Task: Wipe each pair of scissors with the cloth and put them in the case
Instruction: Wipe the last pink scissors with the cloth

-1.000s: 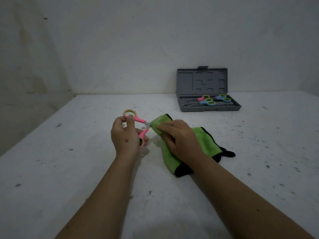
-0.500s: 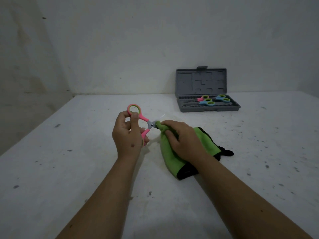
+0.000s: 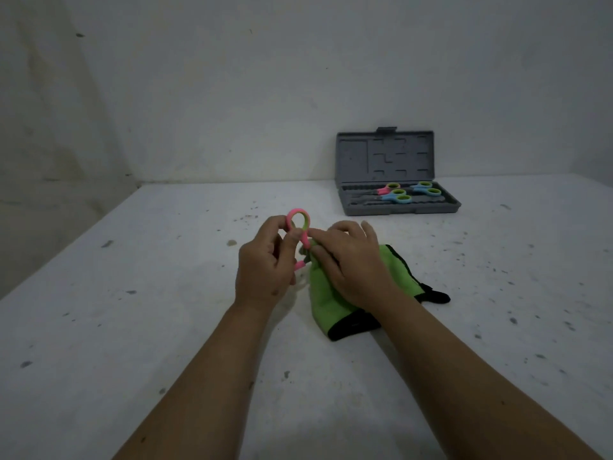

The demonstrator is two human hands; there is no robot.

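The left hand (image 3: 265,270) grips the pink scissors (image 3: 297,224) by the handles, fingers curled round the lower part, with one pink, green-lined finger loop standing clear above the knuckles. The right hand (image 3: 348,260) lies just beside it, thumb and forefinger pinching a fold of the green cloth (image 3: 326,300) at the scissor pivot; the blades are hidden by the cloth and the fingers, so whether they are parted cannot be told. The remaining right fingers are spread, relaxed, over the cloth.

The cloth, green with black edging, runs from the pinch point down onto the white table (image 3: 132,327), extending under the right wrist and out to the right, where a black corner lies flat.

The grey case (image 3: 384,154) stands open at the far side of the table, well apart from the hands, its lid upright against the wall. The tray holds further scissors: one pink-handled pair (image 3: 387,188) to the left and two blue-handled pairs (image 3: 398,197), (image 3: 426,188) beside it, all lying flat with handles to the right
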